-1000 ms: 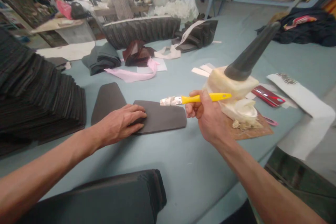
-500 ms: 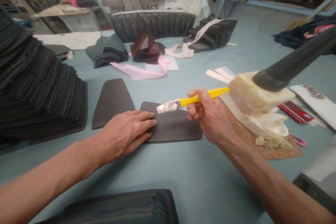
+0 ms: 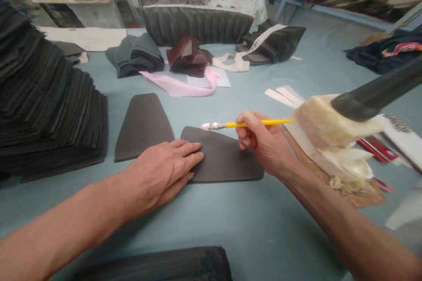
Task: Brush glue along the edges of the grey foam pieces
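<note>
My left hand [image 3: 166, 171] lies flat, fingers stretched out, on the left end of a dark grey trapezoid foam piece [image 3: 227, 158] on the pale blue table [image 3: 231, 228]. My right hand [image 3: 263, 140] grips a yellow-handled brush [image 3: 245, 124] held level just above that piece, its glue-caked bristles pointing left. A second dark foam piece [image 3: 142, 126] lies beside the first, to its left. At the right, a glue-crusted pot [image 3: 325, 129] with a black handle [image 3: 376, 92] sits on brown cardboard.
A tall stack of dark foam pieces [image 3: 46, 109] fills the left side. Another stack [image 3: 165, 265] sits at the near edge. Farther back lie folded grey cloth [image 3: 135, 55], pink ribbon [image 3: 180, 88], brown pieces and rows of dark pieces [image 3: 198, 24]. A person stands far behind.
The brush has turned edge-on and levelled out over the foam piece. The view has drifted left and down slightly; my left hand stays flat on the piece.
</note>
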Action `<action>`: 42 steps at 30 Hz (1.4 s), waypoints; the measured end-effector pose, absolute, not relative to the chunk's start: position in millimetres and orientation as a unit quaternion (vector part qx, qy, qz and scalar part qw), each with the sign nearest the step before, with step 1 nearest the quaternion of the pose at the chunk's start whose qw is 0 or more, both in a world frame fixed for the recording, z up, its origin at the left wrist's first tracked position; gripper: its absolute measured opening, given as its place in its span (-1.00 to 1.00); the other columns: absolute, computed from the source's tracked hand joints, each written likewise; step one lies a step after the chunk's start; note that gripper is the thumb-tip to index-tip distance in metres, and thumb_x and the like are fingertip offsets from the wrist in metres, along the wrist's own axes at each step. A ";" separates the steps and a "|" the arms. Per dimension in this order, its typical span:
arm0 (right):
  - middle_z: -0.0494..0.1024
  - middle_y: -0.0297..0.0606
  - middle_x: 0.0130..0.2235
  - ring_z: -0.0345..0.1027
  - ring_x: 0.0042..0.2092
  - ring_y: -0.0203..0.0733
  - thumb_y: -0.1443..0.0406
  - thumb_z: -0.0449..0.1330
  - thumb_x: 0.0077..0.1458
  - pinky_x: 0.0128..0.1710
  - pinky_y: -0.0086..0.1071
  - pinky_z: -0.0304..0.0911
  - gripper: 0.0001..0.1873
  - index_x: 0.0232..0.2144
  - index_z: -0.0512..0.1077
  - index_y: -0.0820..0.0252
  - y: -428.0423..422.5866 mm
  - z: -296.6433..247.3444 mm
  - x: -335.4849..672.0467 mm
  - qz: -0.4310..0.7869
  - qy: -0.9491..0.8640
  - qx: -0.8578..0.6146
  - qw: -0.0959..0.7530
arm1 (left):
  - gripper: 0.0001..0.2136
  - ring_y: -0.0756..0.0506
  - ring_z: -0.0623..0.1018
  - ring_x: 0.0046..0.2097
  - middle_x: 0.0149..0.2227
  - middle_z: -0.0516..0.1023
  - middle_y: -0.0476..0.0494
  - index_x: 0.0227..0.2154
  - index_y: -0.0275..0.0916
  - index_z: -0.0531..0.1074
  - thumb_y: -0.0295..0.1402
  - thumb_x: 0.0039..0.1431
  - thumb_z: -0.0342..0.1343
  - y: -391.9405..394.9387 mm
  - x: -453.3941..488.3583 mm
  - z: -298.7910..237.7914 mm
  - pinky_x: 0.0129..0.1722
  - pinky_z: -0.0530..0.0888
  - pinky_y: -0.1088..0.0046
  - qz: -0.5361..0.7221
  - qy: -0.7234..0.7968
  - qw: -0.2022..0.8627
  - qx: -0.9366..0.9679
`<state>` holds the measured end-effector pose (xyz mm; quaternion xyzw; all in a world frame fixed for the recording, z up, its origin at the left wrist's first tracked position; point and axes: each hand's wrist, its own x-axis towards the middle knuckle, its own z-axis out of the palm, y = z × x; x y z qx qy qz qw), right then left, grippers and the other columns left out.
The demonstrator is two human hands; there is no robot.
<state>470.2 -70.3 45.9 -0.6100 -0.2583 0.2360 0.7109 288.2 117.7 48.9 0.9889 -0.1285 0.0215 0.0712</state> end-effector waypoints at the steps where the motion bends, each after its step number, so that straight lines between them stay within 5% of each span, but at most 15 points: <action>1: 0.38 -0.50 -0.52 0.16 -0.55 -0.46 -0.14 0.44 0.06 -0.55 -0.54 0.25 -0.49 -0.39 0.47 0.15 -66.9 46.7 470.1 0.233 -0.262 -0.610 0.710 | -0.62 -0.30 0.62 0.19 0.27 0.57 -0.30 0.18 -0.22 0.50 -0.32 0.48 -0.11 117.8 288.0 48.9 0.15 0.62 0.06 0.021 -0.129 0.071 0.989; 9: 0.42 -0.47 -0.51 0.21 -0.56 -0.44 -0.11 0.36 0.19 -0.57 -0.50 0.22 -0.52 -0.32 0.44 0.17 -27.8 44.7 483.5 0.228 -0.321 -0.626 0.673 | -0.63 -0.32 0.63 0.17 0.28 0.57 -0.27 0.17 -0.19 0.51 -0.32 0.48 -0.10 115.4 289.5 50.2 0.10 0.63 0.02 0.001 -0.114 0.065 0.991; 16: 0.41 -0.47 -0.52 0.12 -0.60 -0.47 -0.26 0.41 0.09 -0.64 -0.49 0.05 -0.36 -0.29 0.53 0.21 -8.6 36.2 503.4 0.229 -0.316 -0.617 0.683 | -0.61 -0.30 0.62 0.20 0.28 0.57 -0.25 0.17 -0.17 0.49 -0.26 0.52 -0.18 116.0 286.1 42.6 0.15 0.64 -0.02 0.043 -0.111 0.071 0.990; 30: 0.41 -0.49 -0.56 0.14 -0.60 -0.46 -0.32 0.42 -0.01 -0.64 -0.51 0.10 -0.29 -0.30 0.52 0.20 -9.3 36.6 504.5 0.238 -0.334 -0.605 0.682 | -0.58 -0.31 0.61 0.22 0.30 0.56 -0.31 0.19 -0.22 0.49 -0.27 0.52 -0.18 116.8 286.4 44.5 0.18 0.65 -0.01 0.026 -0.117 0.081 0.990; 42: 0.39 -0.46 -0.55 0.11 -0.60 -0.47 -0.18 0.41 0.15 -0.64 -0.51 0.09 -0.46 -0.35 0.57 0.19 13.2 37.6 530.2 0.263 -0.376 -0.621 0.636 | -0.57 -0.29 0.61 0.22 0.29 0.56 -0.29 0.19 -0.23 0.50 -0.28 0.53 -0.21 117.0 286.3 47.3 0.18 0.65 0.03 0.034 -0.125 0.100 0.986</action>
